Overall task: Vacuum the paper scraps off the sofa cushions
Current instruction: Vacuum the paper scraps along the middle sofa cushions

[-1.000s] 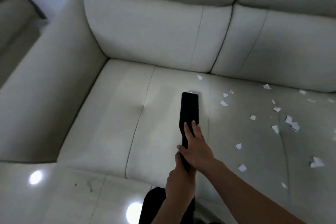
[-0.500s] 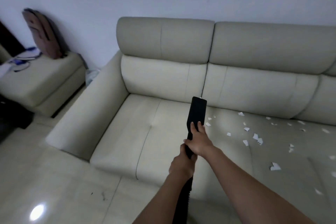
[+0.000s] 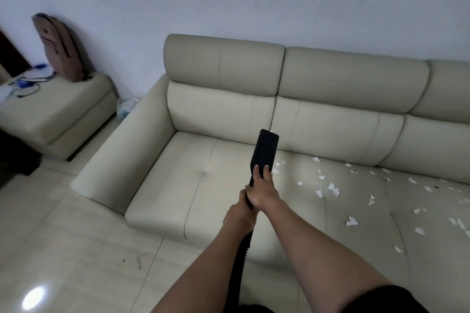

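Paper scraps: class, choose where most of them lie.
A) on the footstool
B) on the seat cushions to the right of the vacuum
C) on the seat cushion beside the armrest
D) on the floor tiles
B: the paper scraps lie scattered over the seat cushions to the right of the vacuum.

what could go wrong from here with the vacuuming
The vacuum nozzle points at the bare left cushion; the paper scraps lie to its right, so this stroke may catch few. Sweeping sideways might push light scraps into the cushion seam. The hose hanging below the left hand and right hand could snag on the sofa's front edge.
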